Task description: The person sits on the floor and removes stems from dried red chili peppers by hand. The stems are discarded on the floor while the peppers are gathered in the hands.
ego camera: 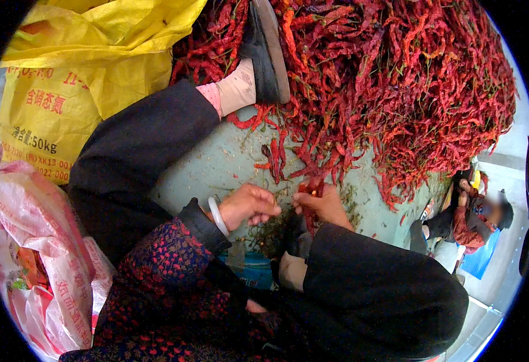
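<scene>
My right hand (325,206) is closed around several dried red chillies (310,221), which stick out above and below the fingers. My left hand (248,208), with a white bangle (219,217) at the wrist, is just left of it. Its fingers are curled and the thumb lies near the index fingertip; whether a small stem is between them cannot be made out. Beyond both hands lies a large heap of dried red chillies (395,81) with green stems. A few loose chillies (275,158) are on the floor at its near edge. Stem scraps (264,233) are scattered below my hands.
My outstretched leg in a black shoe (271,54) reaches into the heap; my other knee (404,298) is bent at right. A yellow woven sack (124,86) and a pinkish plastic sack (65,262), both bearing writing, stand at left. Another person (470,221) sits at far right.
</scene>
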The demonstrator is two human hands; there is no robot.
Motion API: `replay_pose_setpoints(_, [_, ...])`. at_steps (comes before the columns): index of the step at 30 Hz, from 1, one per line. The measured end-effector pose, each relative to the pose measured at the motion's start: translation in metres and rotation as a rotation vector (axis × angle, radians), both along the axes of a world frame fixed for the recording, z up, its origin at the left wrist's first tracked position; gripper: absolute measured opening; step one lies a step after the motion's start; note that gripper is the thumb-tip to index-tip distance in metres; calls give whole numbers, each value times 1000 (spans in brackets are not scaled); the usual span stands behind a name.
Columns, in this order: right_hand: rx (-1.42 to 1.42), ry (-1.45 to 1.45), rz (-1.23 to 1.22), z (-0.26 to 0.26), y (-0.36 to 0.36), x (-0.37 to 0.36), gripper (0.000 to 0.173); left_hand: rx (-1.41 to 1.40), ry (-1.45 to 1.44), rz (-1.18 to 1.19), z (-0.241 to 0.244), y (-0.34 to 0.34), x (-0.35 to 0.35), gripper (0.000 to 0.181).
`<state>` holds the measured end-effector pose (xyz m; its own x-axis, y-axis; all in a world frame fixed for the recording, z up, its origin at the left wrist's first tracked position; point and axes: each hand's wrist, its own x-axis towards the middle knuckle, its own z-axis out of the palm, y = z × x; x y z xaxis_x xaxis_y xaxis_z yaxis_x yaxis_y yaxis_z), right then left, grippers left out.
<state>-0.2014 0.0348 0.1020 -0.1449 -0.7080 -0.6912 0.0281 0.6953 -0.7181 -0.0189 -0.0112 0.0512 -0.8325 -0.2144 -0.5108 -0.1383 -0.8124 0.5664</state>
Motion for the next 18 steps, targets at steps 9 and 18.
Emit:
replay_pose_setpoints(9, [-10,281,154,-23,-50,-25,19,-1188,-119,-374,-34,28,-2,16])
replay_pose_setpoints(18, [-156,669,266,-68,-82,-8,30,-1091,-146,-178,-35,19,-2,21])
